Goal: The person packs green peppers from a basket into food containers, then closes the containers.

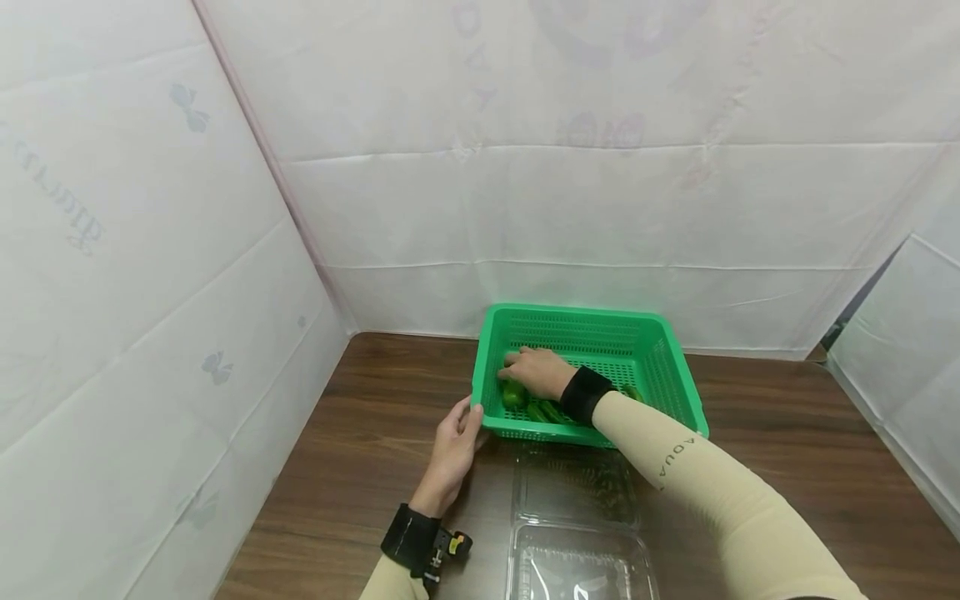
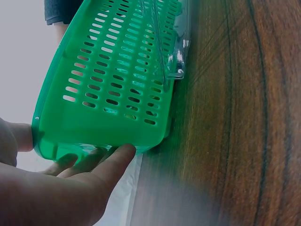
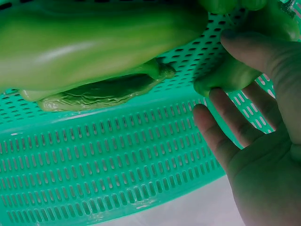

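A green plastic basket [image 1: 678, 367] stands on the wooden table and holds several green peppers. My left hand [image 1: 453, 446] grips its near left corner, thumb at the rim and fingers against the outer wall [image 2: 113, 87]. Inside the basket, my right hand [image 1: 538, 372] is at the left end. It holds a green pepper [image 3: 230, 75] between thumb and fingers; the pepper hides some fingertips. Another pepper [image 1: 513, 395] sits just in front of this hand. A large long pepper [image 3: 89, 44] and a wrinkled one [image 3: 103, 92] lie near the long wall.
In front of the basket lies an opened clear plastic clamshell box [image 1: 573, 567], its other half [image 1: 573, 492] towards the basket. White sheeting [image 1: 600, 225] hangs behind and on both sides of the wooden table [image 1: 337, 467].
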{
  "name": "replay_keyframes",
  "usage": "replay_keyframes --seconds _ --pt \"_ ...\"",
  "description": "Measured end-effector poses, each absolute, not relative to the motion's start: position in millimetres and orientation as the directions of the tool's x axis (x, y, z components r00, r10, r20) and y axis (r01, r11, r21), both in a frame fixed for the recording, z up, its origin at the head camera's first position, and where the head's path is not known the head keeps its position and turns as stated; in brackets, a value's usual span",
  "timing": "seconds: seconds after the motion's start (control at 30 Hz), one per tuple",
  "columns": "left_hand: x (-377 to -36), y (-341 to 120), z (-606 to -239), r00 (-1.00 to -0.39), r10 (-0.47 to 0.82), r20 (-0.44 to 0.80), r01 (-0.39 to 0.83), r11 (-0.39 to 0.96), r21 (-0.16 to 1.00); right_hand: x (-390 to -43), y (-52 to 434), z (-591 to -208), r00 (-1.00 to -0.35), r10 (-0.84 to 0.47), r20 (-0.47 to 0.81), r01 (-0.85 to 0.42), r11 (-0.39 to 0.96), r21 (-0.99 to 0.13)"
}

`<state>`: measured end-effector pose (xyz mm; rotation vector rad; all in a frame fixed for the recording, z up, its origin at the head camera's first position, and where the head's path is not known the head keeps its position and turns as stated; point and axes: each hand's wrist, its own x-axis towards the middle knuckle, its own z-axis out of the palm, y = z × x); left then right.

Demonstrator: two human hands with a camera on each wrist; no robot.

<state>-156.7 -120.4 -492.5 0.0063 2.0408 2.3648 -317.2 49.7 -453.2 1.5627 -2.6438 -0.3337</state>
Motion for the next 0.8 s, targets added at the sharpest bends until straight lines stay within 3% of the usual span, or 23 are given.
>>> replay_keyframes --seconds 0.8 --pt "-155.6 -119.4 -492.8 -1.0 0.02 0.016 0.014 -0.125 0.992 -318.7 48.8 -458.0 -0.496 -0.866 -0.055 -0.852 0.474 0.22"
